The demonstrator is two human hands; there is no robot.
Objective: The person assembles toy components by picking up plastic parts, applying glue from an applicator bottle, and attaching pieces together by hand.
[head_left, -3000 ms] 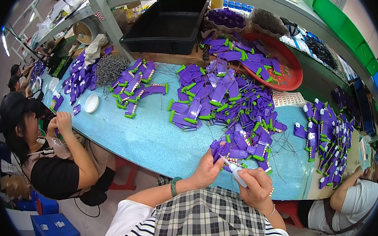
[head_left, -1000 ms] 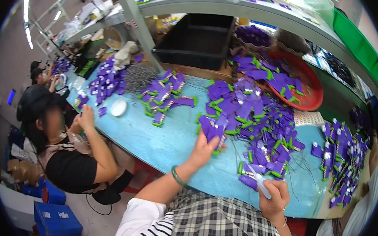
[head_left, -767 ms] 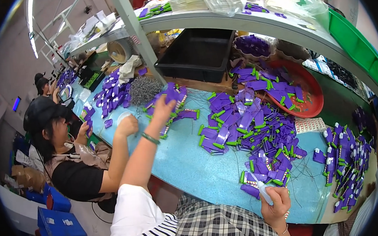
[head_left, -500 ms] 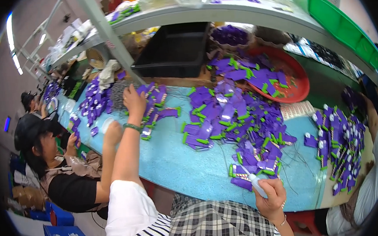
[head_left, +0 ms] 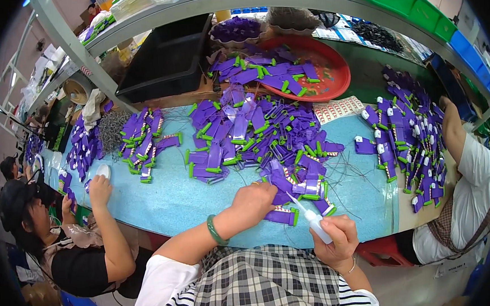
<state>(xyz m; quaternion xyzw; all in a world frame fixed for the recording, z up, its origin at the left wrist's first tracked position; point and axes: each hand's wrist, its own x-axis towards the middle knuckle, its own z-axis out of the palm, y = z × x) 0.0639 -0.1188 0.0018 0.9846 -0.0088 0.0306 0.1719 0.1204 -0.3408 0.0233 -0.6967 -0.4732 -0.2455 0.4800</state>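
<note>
My right hand (head_left: 337,238) grips a white squeeze bottle (head_left: 317,225) with a thin pointed nozzle, tilted up and left toward several flat purple pieces with green ends (head_left: 310,189). My left hand (head_left: 253,208) is at the lower edge of those pieces, fingers bent and pressed together; whatever they pinch is hidden. Another purple piece (head_left: 282,215) lies on the table just below its fingertips. Beyond both hands spreads a big heap of purple-and-green pieces (head_left: 260,123). A smaller group of them (head_left: 142,140) lies to the left, beside a pile of small grey metal parts (head_left: 113,132).
A red round tray (head_left: 339,78) and a black bin (head_left: 159,62) stand behind the heap, under a shelf (head_left: 217,4). A sheet of small stickers (head_left: 338,109) lies right of the heap. Co-workers sit at left (head_left: 88,260) and right (head_left: 464,194), the right one beside another purple pile (head_left: 409,141).
My left hand has come back from the grey metal parts at the far left to the pieces by the bottle. The bottle stays in my right hand. The whole view has shifted.
</note>
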